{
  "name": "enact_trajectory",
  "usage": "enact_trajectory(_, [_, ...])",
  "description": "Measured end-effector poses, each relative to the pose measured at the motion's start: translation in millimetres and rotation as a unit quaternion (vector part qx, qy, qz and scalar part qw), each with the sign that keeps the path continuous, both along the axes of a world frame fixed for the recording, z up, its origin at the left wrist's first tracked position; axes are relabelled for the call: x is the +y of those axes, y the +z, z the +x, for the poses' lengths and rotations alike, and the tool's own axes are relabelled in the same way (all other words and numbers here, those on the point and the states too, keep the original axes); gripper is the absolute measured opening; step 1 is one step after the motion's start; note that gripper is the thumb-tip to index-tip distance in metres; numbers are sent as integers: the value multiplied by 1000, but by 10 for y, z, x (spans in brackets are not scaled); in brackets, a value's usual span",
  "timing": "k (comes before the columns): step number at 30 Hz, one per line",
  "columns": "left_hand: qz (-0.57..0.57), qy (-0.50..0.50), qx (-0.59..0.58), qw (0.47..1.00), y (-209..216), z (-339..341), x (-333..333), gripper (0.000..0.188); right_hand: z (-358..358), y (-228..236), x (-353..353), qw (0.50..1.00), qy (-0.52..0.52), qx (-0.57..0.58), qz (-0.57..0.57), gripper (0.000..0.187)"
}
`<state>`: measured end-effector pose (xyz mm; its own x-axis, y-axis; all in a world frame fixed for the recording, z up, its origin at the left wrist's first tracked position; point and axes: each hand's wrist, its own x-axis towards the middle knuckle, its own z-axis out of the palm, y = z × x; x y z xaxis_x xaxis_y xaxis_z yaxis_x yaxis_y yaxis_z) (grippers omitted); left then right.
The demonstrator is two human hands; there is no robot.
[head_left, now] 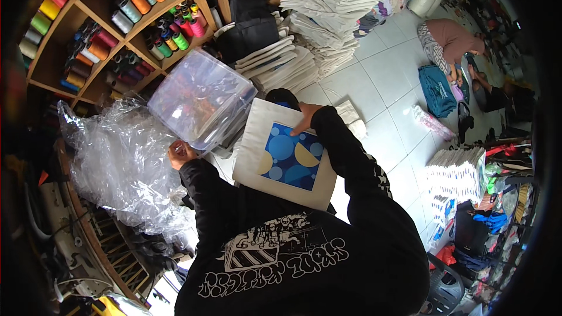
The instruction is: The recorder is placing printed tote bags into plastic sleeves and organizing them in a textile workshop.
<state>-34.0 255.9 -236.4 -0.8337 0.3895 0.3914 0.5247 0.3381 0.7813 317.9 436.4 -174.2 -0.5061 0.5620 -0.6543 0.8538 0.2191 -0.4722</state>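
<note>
A cream canvas bag [247, 169] with a printed panel of blue and yellow circles hangs in front of my chest. My right hand [305, 119] grips its upper right edge, some fingers lying over the print and the rest out of sight. To the left, my left hand [180, 154] has its fingers curled beside the corner of a clear plastic box [202, 96]. A heap of clear plastic bags [126, 161] lies right next to that hand. What the left fingers hold, if anything, is too small to make out.
A wooden shelf [124, 42] with colourful thread cones stands at far left. Folded white cloth is stacked in a tall pile [328, 9] at the back and another pile [455, 169] at right. On the tiled floor [374, 82], another person [451, 41] bends over a teal bag [436, 90].
</note>
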Motion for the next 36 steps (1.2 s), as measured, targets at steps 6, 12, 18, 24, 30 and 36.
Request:
enact_trajectory(6, [5, 15, 2, 1000, 15, 12, 0, 11, 71, -50, 40, 999, 48, 7, -18, 67])
enact_trajectory(12, [4, 8, -8, 1000, -4, -35, -42, 12, -60, 161, -181, 993, 76, 77, 37, 50])
enact_trajectory(18, [-10, 15, -21, 1000, 6, -30, -69, 13, -161, 351, -618, 980, 73, -29, 183, 49])
enact_trajectory(24, [-14, 8, -30, 999, 4, -10, -94, 13, -255, 477, -1014, 946, 104, -52, 304, 21])
enact_trajectory(30, [-13, 5, -25, 1000, 21, 15, -102, 14, -310, 351, -1384, 841, 121, -1, 527, 12])
enact_trajectory(36, [2, -13, -40, 999, 46, 44, -99, 13, -176, 382, -1330, 879, 124, 11, 460, 15])
